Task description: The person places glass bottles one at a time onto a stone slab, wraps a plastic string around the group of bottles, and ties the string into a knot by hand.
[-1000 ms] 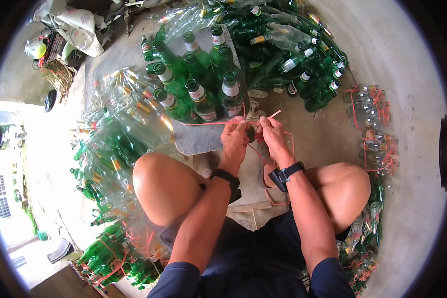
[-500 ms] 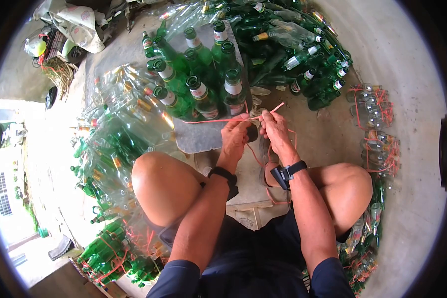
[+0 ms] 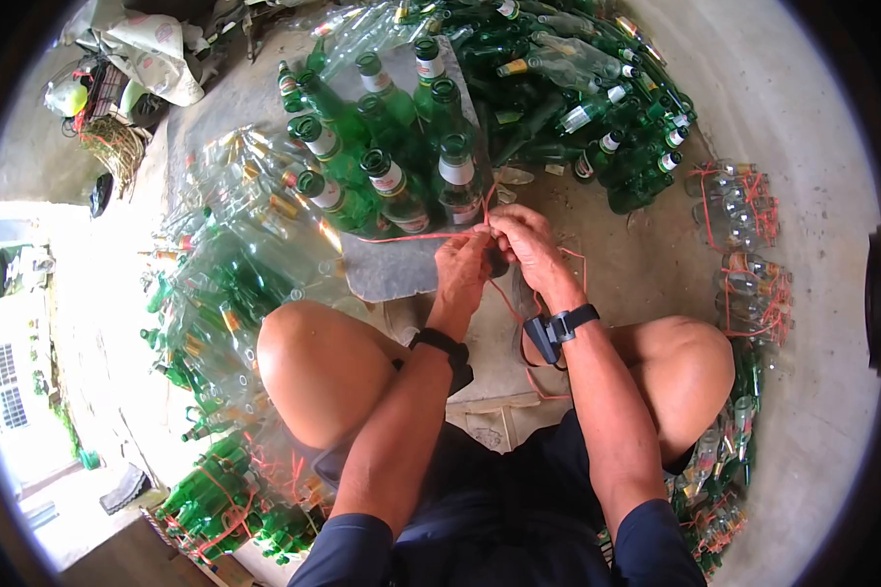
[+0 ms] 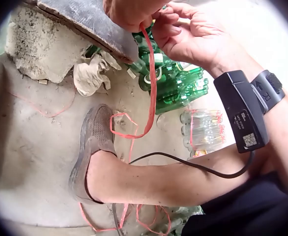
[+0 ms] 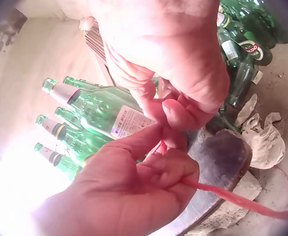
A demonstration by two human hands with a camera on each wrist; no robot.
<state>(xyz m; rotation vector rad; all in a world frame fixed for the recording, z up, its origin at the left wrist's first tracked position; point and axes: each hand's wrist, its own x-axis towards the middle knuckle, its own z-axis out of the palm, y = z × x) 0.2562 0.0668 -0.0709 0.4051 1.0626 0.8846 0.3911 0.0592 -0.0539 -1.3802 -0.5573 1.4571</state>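
Several green glass bottles (image 3: 387,181) stand upright in a group on a grey slab (image 3: 392,274). A red plastic string (image 3: 411,237) runs along the near side of the group to both hands. Beside the bottles' near right corner, the left hand (image 3: 460,266) pinches the string, which trails out of its curled fingers in the right wrist view. The right hand (image 3: 531,245) meets it there, thumb and fingertips curled together on the string. Fingers of both hands overlap and hide the crossing point. From the hands a slack length of string (image 4: 152,83) hangs past a shoe (image 4: 92,128).
Loose green bottles (image 3: 558,88) lie heaped behind on the right. Clear bottles (image 3: 264,210) are piled at the left. Tied bundles of bottles (image 3: 739,210) lie along the right wall. A pale crumpled piece (image 5: 267,142) lies near the slab. The person's knees flank the forearms.
The right hand has moved left and turned inward onto the left hand. The string end that pointed up and right from it no longer shows there. The left hand stays nearly in place.
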